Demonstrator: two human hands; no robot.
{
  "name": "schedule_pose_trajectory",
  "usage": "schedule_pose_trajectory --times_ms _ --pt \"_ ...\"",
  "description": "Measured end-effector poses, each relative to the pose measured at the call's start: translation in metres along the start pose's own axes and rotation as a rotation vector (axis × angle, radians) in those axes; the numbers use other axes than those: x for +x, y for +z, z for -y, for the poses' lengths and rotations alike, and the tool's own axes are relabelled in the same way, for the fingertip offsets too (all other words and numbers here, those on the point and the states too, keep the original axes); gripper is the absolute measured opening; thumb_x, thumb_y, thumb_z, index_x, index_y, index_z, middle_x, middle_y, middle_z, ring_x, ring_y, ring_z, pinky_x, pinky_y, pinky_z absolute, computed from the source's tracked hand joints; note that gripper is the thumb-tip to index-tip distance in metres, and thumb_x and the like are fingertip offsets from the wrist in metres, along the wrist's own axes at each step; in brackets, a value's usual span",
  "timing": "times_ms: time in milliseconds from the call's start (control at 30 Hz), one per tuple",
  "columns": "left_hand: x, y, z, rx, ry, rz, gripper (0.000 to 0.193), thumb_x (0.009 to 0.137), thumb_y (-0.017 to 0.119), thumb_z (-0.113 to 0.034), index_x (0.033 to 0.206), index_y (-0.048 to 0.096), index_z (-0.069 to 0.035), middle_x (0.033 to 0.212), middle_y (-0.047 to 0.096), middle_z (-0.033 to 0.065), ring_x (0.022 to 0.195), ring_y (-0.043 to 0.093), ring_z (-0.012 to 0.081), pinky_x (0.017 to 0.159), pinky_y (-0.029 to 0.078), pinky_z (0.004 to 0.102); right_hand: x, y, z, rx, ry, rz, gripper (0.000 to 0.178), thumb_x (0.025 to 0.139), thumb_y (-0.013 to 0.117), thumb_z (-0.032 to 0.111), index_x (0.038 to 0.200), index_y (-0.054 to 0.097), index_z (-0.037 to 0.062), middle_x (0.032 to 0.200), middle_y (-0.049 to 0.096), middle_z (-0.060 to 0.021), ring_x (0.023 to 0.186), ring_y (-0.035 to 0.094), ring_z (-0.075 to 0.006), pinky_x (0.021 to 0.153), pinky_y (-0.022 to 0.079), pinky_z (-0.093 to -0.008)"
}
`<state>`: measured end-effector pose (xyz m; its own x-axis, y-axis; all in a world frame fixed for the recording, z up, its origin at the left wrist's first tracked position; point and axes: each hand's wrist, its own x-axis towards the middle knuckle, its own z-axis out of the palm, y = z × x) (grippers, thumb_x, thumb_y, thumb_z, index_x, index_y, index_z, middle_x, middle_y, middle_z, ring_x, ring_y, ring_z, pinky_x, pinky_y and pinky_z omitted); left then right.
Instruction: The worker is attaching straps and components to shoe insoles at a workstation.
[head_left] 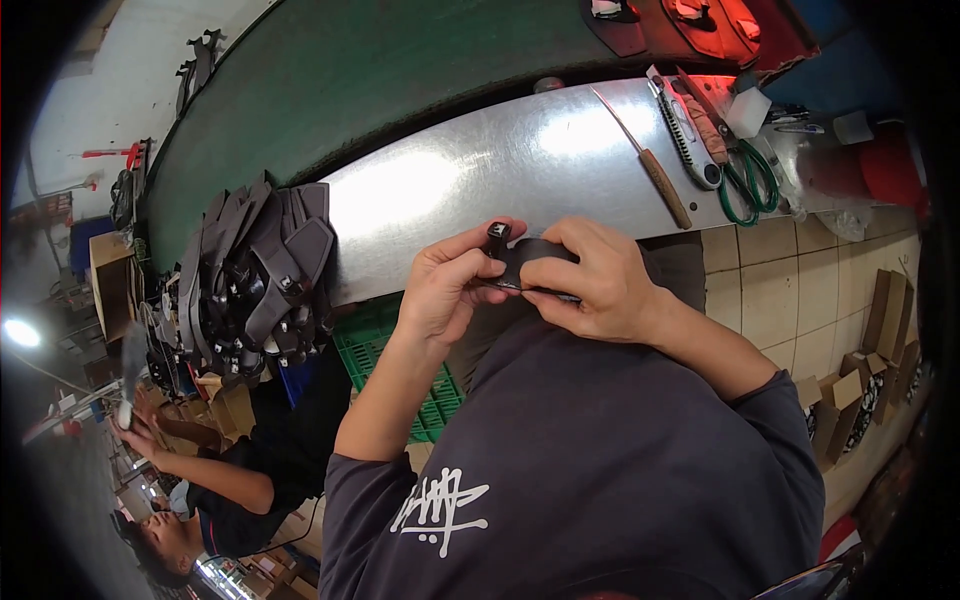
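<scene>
Just in front of my chest, both hands work on one dark grey strap piece [540, 252], which looks like a sandal upper. My left hand [445, 275] pinches its left end, where a small shiny black buckle-like part [498, 232] stands up by the fingertips. Fingers and thumb of my right hand [598, 280] are closed on the curved right side of the piece. My fingers cover part of it. To the left, a pile of similar dark grey strap pieces [255, 265] with shiny fittings hangs over the bench edge.
Across the metal bench [480, 165] lie a wooden-handled awl [655, 175], a utility knife [690, 140] and green-handled scissors [745, 180]. Behind runs a green conveyor belt [400, 65]. A green crate [435, 405] stands below; cartons [845, 400] are at right. A co-worker [240, 485] works at left.
</scene>
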<state>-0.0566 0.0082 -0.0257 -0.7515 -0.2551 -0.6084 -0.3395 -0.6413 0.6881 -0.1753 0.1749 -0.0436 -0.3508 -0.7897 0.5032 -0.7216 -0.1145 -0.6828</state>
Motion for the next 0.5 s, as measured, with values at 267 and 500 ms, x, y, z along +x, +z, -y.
schedule_pose_trajectory --times_ms 267,500 --pt "0.001 0.0 0.001 -0.109 0.073 0.157 0.045 0.09 0.047 -0.008 0.134 0.047 0.004 0.13 0.055 0.0192 0.086 0.067 0.0149 0.056 0.058 0.0221 0.0 -0.011 0.002 0.045 -0.007 0.064 0.027 0.067 0.077 0.008 0.091 0.065 0.0076 0.086 0.059 -0.0105 0.072 0.061 -0.0265 0.059 0.048 -0.0349" --pt "0.004 -0.009 0.012 0.089 0.081 0.048 0.031 0.096 0.045 -0.015 0.122 0.056 0.0 0.107 0.063 0.0099 0.086 0.063 0.0096 0.05 0.051 0.0205 -0.004 -0.004 -0.004 0.111 0.215 -0.02 0.026 0.075 0.074 0.005 0.098 0.061 0.0036 0.083 0.064 -0.0115 0.071 0.064 -0.0274 0.06 0.049 -0.0357"
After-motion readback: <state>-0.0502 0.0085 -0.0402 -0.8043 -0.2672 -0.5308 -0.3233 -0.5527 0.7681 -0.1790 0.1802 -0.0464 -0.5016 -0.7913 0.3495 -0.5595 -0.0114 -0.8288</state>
